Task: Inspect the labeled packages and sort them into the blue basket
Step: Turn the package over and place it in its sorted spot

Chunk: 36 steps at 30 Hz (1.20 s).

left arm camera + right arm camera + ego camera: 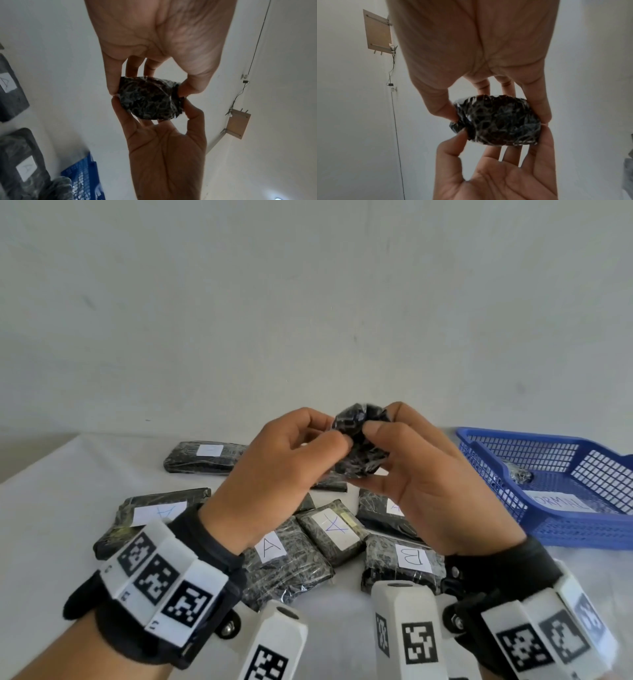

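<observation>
Both of my hands hold one small, rounded black package (359, 440) wrapped in clear film, raised above the table. My left hand (330, 431) pinches its left side and my right hand (380, 421) pinches its right side, thumbs toward me. No label shows on it in any view. The wrist views show the same package (150, 98) (496, 121) pinched between thumbs and fingers from both sides. The blue basket (582, 530) sits at the right, holding a paper reading "NORMAL" (558, 503) and one small black package (519, 474).
Several flat black packages lie on the white table under my hands: some marked A (337, 529) (274, 547) (154, 513), one marked B (411, 558), and one farther back with a faint label (205, 457). A white wall rises behind the table.
</observation>
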{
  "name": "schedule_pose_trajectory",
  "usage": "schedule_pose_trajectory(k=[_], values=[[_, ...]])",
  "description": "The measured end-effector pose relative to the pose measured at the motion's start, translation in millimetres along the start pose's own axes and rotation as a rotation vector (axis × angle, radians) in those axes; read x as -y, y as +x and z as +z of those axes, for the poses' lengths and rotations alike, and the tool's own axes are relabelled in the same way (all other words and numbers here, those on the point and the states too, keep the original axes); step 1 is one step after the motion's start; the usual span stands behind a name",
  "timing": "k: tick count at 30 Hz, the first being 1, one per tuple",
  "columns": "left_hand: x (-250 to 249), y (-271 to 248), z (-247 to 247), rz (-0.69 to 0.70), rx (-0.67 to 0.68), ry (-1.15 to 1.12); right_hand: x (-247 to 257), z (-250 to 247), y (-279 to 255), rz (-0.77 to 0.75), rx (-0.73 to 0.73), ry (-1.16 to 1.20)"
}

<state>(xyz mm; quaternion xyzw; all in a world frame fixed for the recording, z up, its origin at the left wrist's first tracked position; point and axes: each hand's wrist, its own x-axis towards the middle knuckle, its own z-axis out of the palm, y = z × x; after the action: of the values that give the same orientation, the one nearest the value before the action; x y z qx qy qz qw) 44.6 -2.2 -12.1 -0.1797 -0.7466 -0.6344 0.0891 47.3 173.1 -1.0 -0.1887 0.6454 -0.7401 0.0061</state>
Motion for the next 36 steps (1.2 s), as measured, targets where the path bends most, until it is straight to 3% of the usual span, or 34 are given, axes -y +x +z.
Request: schedule_pose_trajectory(k=[5, 9, 11, 18, 22, 28, 36], values=[[2.9, -1.6, 4.8, 0.059, -0.027, 0.016, -7.4, 2.2, 1.0, -0.074, -0.054, -0.17], [5.7, 1.3, 2.9, 0.002, -0.033, 0.078, -11.4, -4.1, 4.6, 0.015, -0.061, -0.131], [5.6, 2.2, -2.7, -0.01, -0.045, 0.139, -11.7, -11.3, 6.2, 0.041, -0.13, -0.153], [6.0, 2.4, -8.6, 0.12, -0.168, 0.162, -9.6, -30.3, 10.2, 0.065, -0.305, 0.071], [10.8, 5.1, -9.3, 0.095, -0.237, 0.195, -7.2, -30.2, 8.0, -0.014, -0.277, 0.02], [3.0, 3.6, -11.4, 0.029, -0.124, 0.11, -10.1, -26.3, 9.0, -0.301, -0.198, -0.425], [4.0, 2.9, -14.5, -0.039, -0.068, 0.24, 0.4, -20.9, 0.8, -0.224, -0.137, -0.308]])
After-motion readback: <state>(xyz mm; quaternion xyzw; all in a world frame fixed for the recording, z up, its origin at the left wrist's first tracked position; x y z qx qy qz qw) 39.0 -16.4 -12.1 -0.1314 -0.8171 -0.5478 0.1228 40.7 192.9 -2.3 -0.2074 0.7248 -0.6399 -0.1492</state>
